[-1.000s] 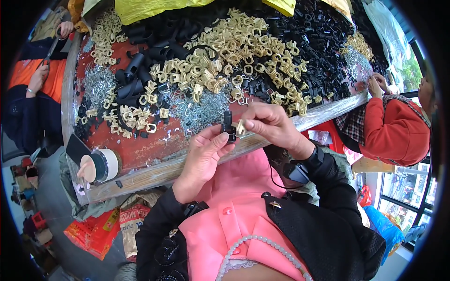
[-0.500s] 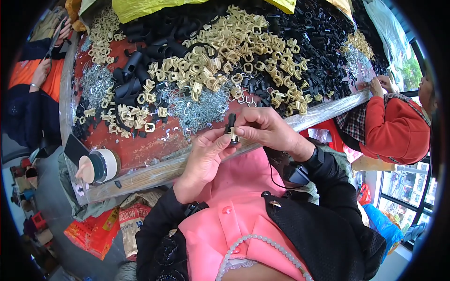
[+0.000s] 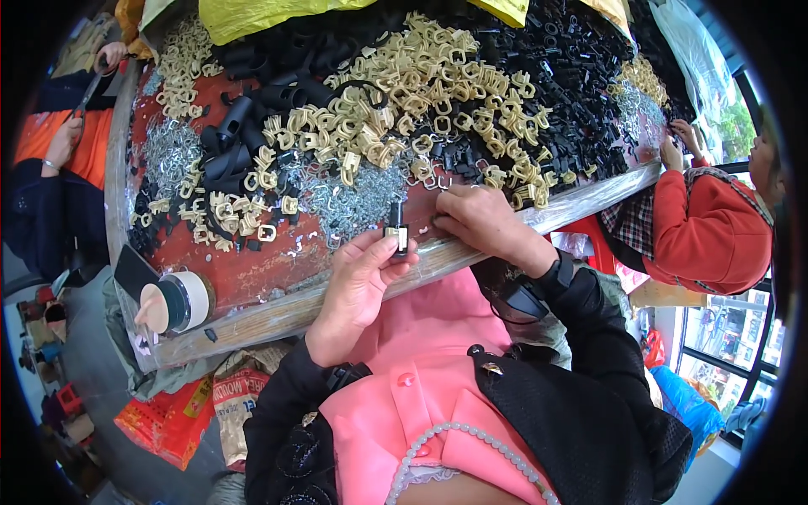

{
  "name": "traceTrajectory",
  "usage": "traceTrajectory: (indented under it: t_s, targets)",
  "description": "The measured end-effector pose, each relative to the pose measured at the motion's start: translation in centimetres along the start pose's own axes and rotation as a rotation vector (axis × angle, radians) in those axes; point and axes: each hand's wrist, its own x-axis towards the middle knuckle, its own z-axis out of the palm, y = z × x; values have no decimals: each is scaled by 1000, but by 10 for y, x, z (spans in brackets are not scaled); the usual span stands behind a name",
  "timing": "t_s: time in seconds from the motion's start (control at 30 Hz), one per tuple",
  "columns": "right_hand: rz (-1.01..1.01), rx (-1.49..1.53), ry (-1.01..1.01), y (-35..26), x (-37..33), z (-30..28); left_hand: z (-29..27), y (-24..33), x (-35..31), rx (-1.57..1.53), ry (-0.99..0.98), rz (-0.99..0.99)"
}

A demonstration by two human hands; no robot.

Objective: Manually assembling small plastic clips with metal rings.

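My left hand (image 3: 364,273) is closed around a small black plastic part (image 3: 396,217) with a narrow upright stem and a cream piece (image 3: 396,233) set in its lower body. The part stands upright between thumb and fingers, above the table's near edge. Away to the right, my right hand (image 3: 488,219) is low over the red tabletop with its fingers curled in. Whatever its fingertips pinch, if anything, is hidden. Just beyond them lie a few bent metal clips (image 3: 431,174), and a heap of such clips (image 3: 358,198) spreads behind the black part.
Cream plastic rings (image 3: 379,118) and small black parts (image 3: 581,93) are heaped across the table, with black tubes (image 3: 236,126) at left. A lidded jar (image 3: 181,299) stands at the near left corner. Co-workers' hands (image 3: 677,143) are busy at right and left (image 3: 66,139).
My right hand has let go of the black part and moved right, down toward the tabletop. My left hand keeps the part, now shifted slightly left.
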Motion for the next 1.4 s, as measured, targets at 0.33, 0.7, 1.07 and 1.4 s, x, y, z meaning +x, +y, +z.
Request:
traceTrajectory:
  t_s: [0.33,0.7,1.07,1.4]
  targets:
    - [63,-145,154,9,6,6,1,-1,-4,-6,35,9]
    - [34,105,194,-2,5,2,2,-2,-5,-1,49,22]
    - [56,762,210,-53,-5,-11,17,-6,-3,-6,-31,56]
    - [-400,145,417,-42,-2,-9,23,-4,-7,93,-125,-44]
